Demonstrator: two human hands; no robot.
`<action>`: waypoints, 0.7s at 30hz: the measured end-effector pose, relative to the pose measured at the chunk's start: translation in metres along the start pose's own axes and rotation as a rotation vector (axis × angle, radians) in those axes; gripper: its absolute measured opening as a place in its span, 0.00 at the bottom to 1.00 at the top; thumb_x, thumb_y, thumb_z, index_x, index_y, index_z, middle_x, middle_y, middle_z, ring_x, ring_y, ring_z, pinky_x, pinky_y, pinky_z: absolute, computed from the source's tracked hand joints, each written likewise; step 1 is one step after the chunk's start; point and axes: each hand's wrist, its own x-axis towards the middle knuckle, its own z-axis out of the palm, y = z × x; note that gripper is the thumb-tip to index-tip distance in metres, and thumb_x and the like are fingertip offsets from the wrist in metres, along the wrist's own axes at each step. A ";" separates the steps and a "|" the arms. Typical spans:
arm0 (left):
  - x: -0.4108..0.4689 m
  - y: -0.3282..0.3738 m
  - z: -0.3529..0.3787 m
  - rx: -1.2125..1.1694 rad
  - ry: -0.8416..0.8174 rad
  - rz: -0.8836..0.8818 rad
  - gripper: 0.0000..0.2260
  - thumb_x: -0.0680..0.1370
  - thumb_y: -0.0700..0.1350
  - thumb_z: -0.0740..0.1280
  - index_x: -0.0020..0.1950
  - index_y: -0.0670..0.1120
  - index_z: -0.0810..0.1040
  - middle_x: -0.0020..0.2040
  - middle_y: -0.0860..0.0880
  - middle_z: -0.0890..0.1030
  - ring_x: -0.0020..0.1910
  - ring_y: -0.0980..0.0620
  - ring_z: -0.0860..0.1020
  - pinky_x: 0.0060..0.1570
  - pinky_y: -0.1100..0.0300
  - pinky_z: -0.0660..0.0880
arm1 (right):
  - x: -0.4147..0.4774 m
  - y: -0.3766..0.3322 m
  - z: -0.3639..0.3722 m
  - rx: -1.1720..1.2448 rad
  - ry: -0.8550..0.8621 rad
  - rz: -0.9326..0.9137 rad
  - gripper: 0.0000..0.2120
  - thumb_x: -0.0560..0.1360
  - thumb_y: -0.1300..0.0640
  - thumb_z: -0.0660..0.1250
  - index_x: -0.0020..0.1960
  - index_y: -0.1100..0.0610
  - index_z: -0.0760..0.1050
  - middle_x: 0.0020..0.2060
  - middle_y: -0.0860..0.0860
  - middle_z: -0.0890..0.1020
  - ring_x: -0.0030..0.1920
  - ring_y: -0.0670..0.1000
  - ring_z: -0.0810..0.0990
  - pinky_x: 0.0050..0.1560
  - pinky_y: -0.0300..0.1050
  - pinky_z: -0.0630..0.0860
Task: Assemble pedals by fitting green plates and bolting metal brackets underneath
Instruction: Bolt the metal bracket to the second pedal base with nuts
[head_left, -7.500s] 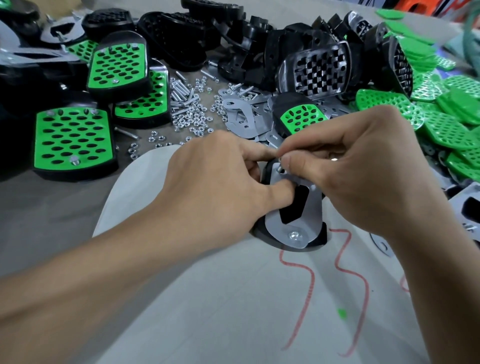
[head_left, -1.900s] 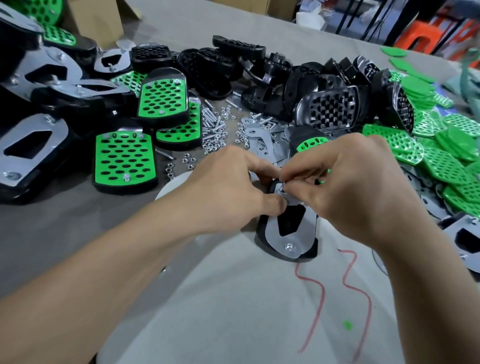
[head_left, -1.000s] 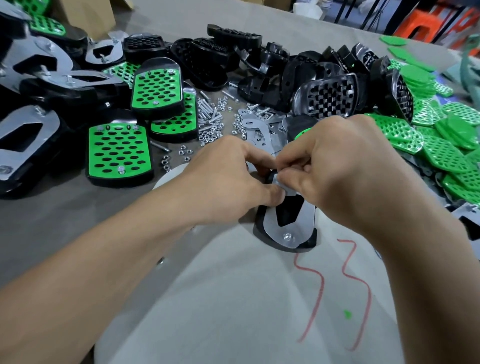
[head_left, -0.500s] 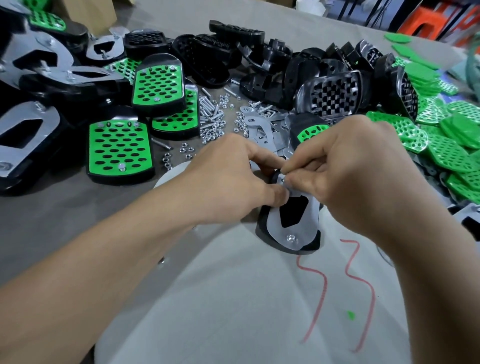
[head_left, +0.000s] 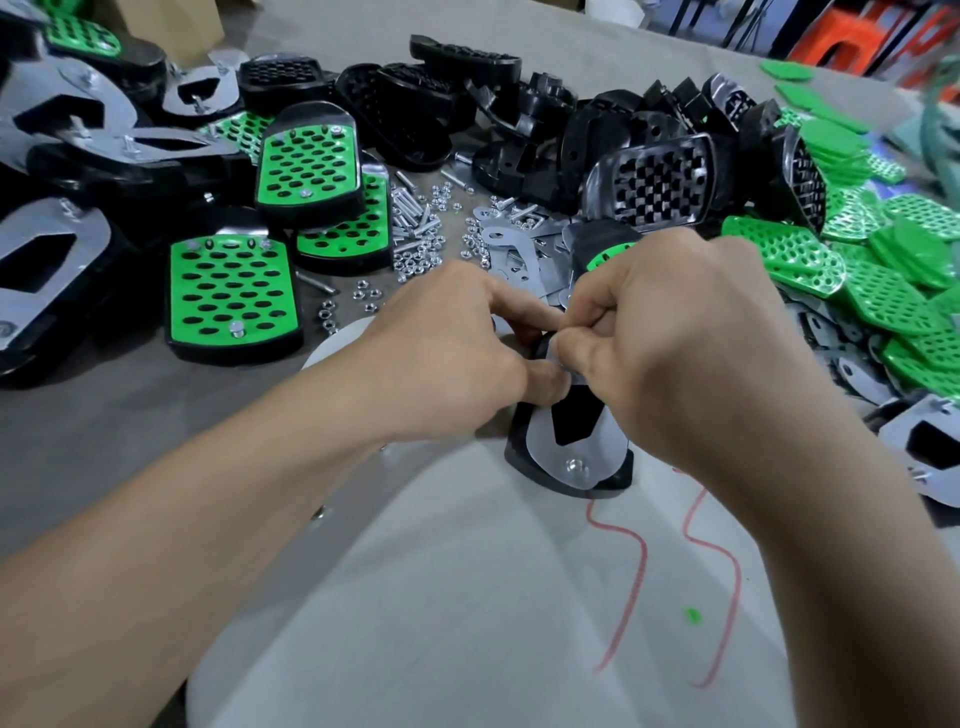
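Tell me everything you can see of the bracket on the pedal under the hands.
The bracket is a flat, dull silver metal plate with a rounded near end and a dark angular cut-out in its middle. It lies on the upturned black pedal on the white sheet, with a nut at its near end. The left hand grips the pedal, thumb on the bracket; the right hand hides its far end under curled fingers.

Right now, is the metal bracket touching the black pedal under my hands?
Touching. The head view shows the metal bracket lying flat on the black pedal, a nut seated at its near end.
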 end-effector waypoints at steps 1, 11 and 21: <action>0.000 0.000 0.000 -0.006 -0.001 0.000 0.11 0.66 0.49 0.82 0.43 0.62 0.86 0.35 0.60 0.82 0.28 0.60 0.75 0.27 0.74 0.66 | -0.001 -0.001 0.000 -0.015 -0.003 0.000 0.07 0.73 0.53 0.73 0.38 0.53 0.80 0.31 0.54 0.78 0.33 0.53 0.76 0.33 0.43 0.70; 0.000 0.001 0.000 -0.001 -0.020 0.033 0.14 0.61 0.55 0.77 0.44 0.67 0.85 0.35 0.59 0.83 0.27 0.60 0.74 0.28 0.72 0.67 | -0.001 -0.011 0.005 -0.072 -0.066 0.034 0.07 0.78 0.54 0.68 0.43 0.56 0.78 0.34 0.56 0.76 0.37 0.56 0.74 0.32 0.46 0.66; -0.004 0.004 0.001 0.023 0.029 0.009 0.13 0.66 0.51 0.82 0.47 0.63 0.86 0.27 0.60 0.78 0.25 0.62 0.74 0.26 0.73 0.65 | 0.000 0.007 0.005 -0.001 0.044 -0.094 0.17 0.72 0.52 0.75 0.30 0.54 0.73 0.21 0.48 0.69 0.28 0.45 0.68 0.29 0.39 0.64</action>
